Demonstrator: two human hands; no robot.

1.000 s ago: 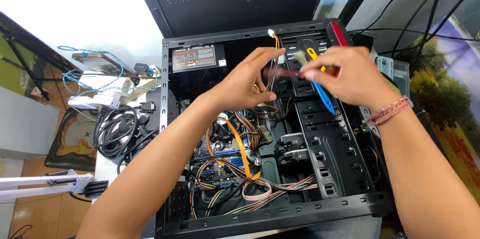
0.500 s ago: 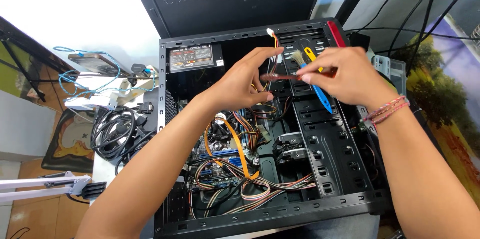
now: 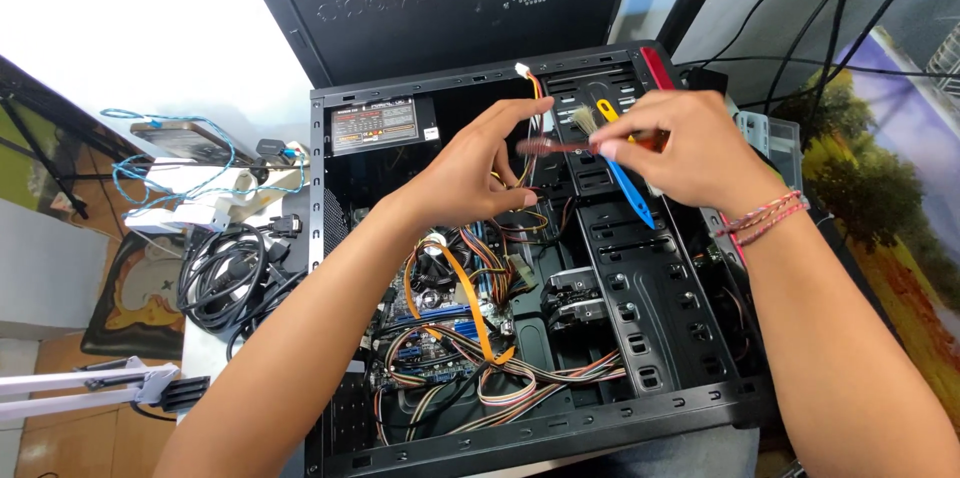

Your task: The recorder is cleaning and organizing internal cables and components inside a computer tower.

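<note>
Both hands over an open PC case, sharing one small brush.

Right hand: fingers closed on the brush handle end, along with a blue-and-yellow tool that slants down from the fist. Brush lies roughly level, long axis running left from the right hand toward the left hand, bristles up near the left fingertips. Left hand: half curled, thumb and fingers apart, near the brush's far end; contact unclear. Below the hands: case, orange ribbon cable, motherboard wiring. Left of the left arm: coiled black cables.
</note>
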